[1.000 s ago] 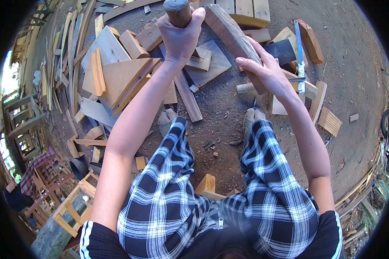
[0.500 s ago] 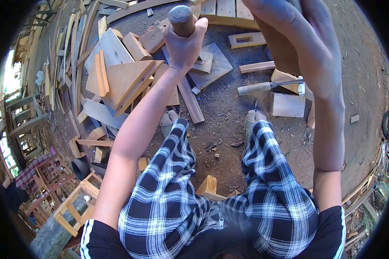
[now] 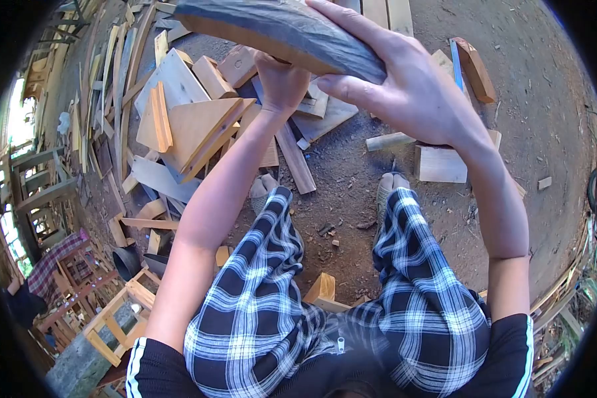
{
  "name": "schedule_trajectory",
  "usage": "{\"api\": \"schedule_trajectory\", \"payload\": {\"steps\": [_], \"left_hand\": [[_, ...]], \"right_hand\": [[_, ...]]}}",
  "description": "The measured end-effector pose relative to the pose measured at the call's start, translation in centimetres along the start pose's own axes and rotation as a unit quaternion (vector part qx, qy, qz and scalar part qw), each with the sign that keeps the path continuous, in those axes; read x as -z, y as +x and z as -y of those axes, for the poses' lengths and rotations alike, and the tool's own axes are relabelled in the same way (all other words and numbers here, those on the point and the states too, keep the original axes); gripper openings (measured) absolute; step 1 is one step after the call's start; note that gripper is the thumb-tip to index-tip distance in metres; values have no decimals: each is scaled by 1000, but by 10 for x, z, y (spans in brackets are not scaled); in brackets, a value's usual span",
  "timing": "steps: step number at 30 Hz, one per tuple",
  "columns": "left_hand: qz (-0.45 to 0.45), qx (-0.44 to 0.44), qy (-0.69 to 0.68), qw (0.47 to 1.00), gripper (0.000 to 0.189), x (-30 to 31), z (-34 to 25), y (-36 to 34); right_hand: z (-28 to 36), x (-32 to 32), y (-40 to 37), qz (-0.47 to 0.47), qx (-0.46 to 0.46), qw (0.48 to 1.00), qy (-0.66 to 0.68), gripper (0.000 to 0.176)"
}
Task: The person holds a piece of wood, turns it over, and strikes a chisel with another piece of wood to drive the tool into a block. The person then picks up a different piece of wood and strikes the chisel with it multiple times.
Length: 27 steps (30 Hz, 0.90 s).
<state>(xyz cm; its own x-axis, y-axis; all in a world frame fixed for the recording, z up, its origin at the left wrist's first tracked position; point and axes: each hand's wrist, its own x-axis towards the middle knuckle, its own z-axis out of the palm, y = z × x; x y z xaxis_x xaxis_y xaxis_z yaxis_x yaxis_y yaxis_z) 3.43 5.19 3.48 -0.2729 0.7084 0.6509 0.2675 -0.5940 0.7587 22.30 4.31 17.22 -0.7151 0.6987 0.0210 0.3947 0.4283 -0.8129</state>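
My right hand grips a thick wooden block with a rough grey face, thumb under its near edge and fingers over the top. The block is held up and slanted across the upper part of the view. My left hand is a closed fist just beneath the block; the round wooden handle in it is now hidden by the block. Below my right forearm, a tool with a pale wooden handle lies by a squared light wood block, its far end covered by my wrist.
A heap of offcuts and boards lies to the left, with long strips behind it. At right are a reddish block and a blue straight edge. A wooden frame stands lower left, near another person's dark sleeve.
My right hand has swung the block from the upper right to the left, over my left fist. The round handle end that showed above the left fist is now covered.
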Motion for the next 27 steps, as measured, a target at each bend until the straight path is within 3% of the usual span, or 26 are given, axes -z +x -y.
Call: {"api": "schedule_trajectory", "payload": {"steps": [2, 3, 5, 7, 9, 12, 17, 21, 23, 27], "left_hand": [[23, 43, -2, 999, 15, 4, -2, -3], [34, 64, -3, 997, 17, 6, -5, -4], [30, 208, -72, 975, 16, 3, -8, -1], [69, 225, -99, 967, 15, 8, 0, 0], [78, 233, -35, 969, 13, 6, -10, 2], [82, 224, -56, 970, 14, 8, -14, 4], [-21, 264, -142, 954, 17, 15, 0, 18], [-119, 309, -241, 912, 22, 38, 4, 33], [-128, 263, -252, 922, 16, 43, 1, 32], [-122, 321, -245, 907, 22, 69, -16, 27]], "right_hand": [[-3, -12, 0, 5, -24, 1000, 5, 86], [20, -26, -3, -109, -57, 992, 18, 84], [7, -40, -7, -220, -91, 971, 30, 82], [-72, -56, -14, -151, -56, 967, 197, 85], [-82, -61, -19, -146, -75, 968, 190, 81], [-97, -79, -29, -140, -159, 935, 284, 84], [-121, -108, -48, -56, -247, 924, 286, 87], [-135, -124, -58, -28, -254, 931, 262, 88], [-136, -125, -59, -25, -266, 932, 245, 87], [-127, -111, -59, -26, -272, 922, 274, 86]]}}
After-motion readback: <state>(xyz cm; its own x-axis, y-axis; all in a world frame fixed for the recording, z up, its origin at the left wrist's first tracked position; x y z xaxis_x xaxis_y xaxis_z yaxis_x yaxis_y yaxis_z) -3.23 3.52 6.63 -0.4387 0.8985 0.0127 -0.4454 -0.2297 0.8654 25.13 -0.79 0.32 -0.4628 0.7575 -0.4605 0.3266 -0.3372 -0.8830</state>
